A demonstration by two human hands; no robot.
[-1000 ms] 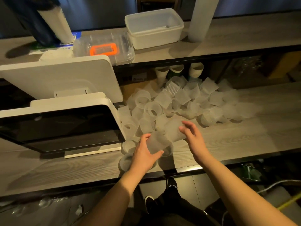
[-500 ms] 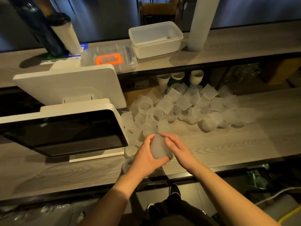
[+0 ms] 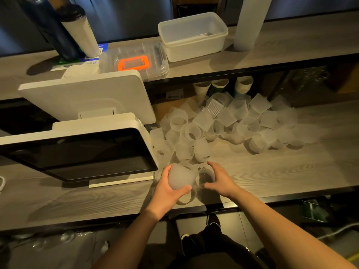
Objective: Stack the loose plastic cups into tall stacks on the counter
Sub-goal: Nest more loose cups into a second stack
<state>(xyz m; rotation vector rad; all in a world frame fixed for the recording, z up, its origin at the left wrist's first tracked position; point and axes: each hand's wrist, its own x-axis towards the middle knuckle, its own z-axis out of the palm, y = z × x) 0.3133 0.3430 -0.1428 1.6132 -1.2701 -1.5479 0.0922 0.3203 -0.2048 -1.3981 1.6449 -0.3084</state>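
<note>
Our left hand (image 3: 165, 193) grasps a frosted translucent plastic cup (image 3: 179, 178); just right of it, our right hand (image 3: 219, 181) curls around a second frosted cup (image 3: 206, 176).

I have a single view, worn on the person's head, looking forward and steeply down over the worktop (image 3: 272, 171), whose near edge crosses the lower middle of the frame. The wide lens bows the worktop edges toward the sides. The view sits close: both forearms enter from the bottom edge and the hands meet just below frame centre. The raised shelf (image 3: 281, 47) runs across the upper part of the frame, and the floor with the person's legs fills the bottom. No second view shares the scene.
</note>
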